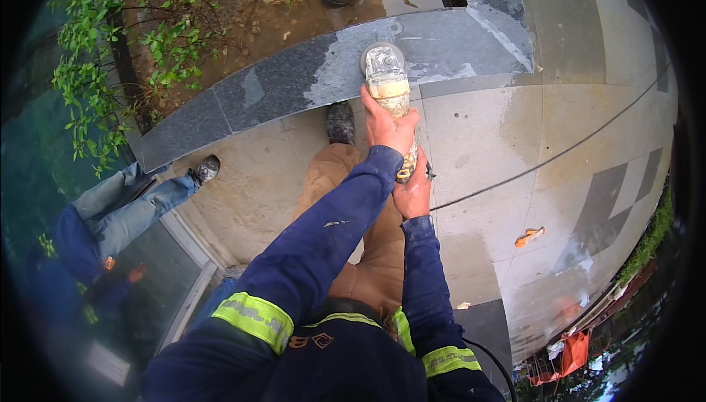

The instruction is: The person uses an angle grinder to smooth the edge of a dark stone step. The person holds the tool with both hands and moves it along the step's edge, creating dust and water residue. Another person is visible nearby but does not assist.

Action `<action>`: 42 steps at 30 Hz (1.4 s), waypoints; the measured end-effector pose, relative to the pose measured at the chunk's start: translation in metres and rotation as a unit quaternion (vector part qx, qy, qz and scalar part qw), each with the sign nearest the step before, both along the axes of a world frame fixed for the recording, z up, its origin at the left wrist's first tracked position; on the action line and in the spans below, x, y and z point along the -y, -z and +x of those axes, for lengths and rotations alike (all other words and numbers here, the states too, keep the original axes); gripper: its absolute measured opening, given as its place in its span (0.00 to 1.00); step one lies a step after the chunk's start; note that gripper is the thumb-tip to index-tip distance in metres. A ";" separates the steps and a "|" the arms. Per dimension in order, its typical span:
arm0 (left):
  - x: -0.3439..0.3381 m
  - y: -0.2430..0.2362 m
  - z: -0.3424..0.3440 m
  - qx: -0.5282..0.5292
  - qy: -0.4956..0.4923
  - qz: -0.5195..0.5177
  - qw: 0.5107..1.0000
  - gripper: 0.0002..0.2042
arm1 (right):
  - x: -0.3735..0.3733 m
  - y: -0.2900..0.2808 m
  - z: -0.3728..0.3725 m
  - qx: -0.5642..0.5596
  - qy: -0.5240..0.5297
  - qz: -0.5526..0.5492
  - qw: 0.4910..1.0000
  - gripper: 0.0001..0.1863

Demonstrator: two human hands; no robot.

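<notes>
Dust-whitened angle grinder (387, 87), head over dark stone ledge (283, 82); left hand (391, 127) fingers wrapped round body, right hand (413, 192) likewise round rear; ledge's near edge beneath, broad paving (478, 134) right, cable (518, 176) crossing

Both arms reach far from the near edge, converging toward the middle. The left forearm (316, 229) slants from near left to far right, its sleeve drawn up to the wrist; the right forearm (428, 273) runs straighter, leaning slightly left. The left grip (391, 128) sits farther out, back of the hand upward, curled closed, with digits spread to either side. The right grip (413, 190) is just beside it, nearer and slightly right, also curled, one digit pointing far.
</notes>
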State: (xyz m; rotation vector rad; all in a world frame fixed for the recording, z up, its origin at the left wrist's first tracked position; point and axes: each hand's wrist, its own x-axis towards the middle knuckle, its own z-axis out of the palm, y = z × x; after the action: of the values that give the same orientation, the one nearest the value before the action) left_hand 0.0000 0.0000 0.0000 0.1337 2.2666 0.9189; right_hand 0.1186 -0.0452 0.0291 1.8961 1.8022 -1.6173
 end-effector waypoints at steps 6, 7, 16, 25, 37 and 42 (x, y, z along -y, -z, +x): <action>-0.003 -0.008 0.012 0.065 0.002 0.002 0.998 0.53 | 0.003 -0.005 0.014 0.009 -0.002 0.047 0.999 0.49; -0.007 -0.007 0.008 0.071 0.004 0.004 0.997 0.53 | 0.002 0.001 0.012 0.005 0.001 0.058 0.998 0.49; 0.010 -0.007 -0.004 0.028 0.024 -0.020 0.999 0.53 | 0.019 -0.001 0.000 -0.007 0.005 0.038 0.999 0.49; 0.004 -0.009 -0.015 0.034 0.021 0.001 0.999 0.53 | 0.013 0.002 -0.013 0.001 0.007 0.033 0.999 0.49; 0.002 -0.003 -0.013 0.026 0.040 -0.004 0.999 0.53 | 0.015 0.006 -0.012 0.006 0.017 0.030 0.999 0.49; 0.009 -0.005 -0.005 0.002 0.045 -0.021 0.999 0.52 | 0.021 0.001 -0.007 -0.008 0.027 0.035 0.999 0.49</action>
State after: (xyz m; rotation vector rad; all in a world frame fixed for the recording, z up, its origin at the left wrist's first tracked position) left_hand -0.0053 -0.0088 0.0050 0.2131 2.2562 0.8229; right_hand 0.1120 -0.0664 0.0282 1.9819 1.8530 -1.6115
